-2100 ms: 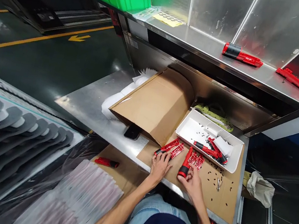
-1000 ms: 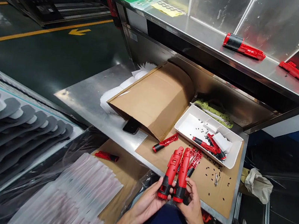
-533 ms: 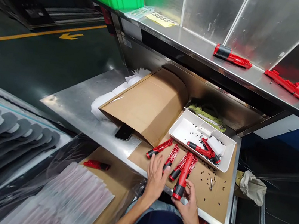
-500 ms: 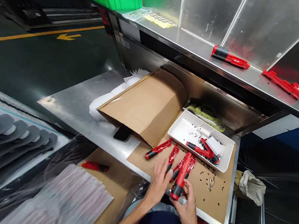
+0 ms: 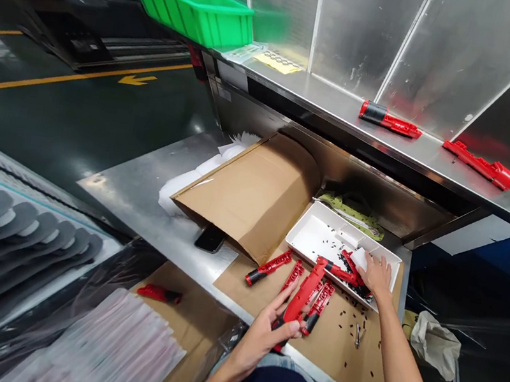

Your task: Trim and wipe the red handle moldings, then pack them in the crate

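Note:
My left hand (image 5: 268, 330) grips the black end of a red and black tool housing (image 5: 301, 294), held just above the cardboard sheet (image 5: 345, 354). My right hand (image 5: 375, 274) reaches into the white tray (image 5: 313, 232), its fingers down among red and black parts (image 5: 338, 270) and small black screws; what they pinch is hidden. More red half-shells lie on the cardboard: one (image 5: 268, 267) to the left, one (image 5: 321, 298) beside the held housing.
A folded cardboard box (image 5: 249, 193) lies over a phone (image 5: 209, 239) on the steel bench (image 5: 150, 181). The upper shelf carries a green bin (image 5: 191, 8) and two red parts (image 5: 389, 118), (image 5: 481, 165). Grey moulded trays (image 5: 10, 236) and plastic bags (image 5: 114, 349) sit at left.
My right hand let go of the housing and moved up right into the white tray. My left hand took hold of the housing. The view shifted slightly.

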Action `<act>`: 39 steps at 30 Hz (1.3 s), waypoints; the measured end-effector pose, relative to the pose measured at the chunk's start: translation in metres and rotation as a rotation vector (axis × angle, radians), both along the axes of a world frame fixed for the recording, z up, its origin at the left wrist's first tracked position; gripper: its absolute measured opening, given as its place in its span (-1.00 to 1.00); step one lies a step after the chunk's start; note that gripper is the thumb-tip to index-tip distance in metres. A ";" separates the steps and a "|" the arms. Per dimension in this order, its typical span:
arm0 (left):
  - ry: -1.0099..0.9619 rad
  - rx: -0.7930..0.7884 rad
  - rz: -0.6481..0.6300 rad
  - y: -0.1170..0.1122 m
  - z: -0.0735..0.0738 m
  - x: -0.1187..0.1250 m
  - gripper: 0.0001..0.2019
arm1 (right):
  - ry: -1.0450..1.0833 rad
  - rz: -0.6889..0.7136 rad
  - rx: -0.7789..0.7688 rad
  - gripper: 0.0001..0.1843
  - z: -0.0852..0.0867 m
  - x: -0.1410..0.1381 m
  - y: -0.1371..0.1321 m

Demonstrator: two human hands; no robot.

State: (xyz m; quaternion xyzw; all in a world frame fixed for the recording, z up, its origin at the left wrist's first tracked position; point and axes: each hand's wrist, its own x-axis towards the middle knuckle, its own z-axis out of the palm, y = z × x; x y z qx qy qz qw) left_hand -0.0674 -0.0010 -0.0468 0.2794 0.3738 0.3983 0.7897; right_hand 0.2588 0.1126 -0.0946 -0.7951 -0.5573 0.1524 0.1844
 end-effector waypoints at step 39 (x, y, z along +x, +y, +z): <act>0.088 -0.045 0.079 0.017 0.030 0.026 -0.03 | 0.019 0.423 0.653 -0.56 0.076 -0.137 -0.101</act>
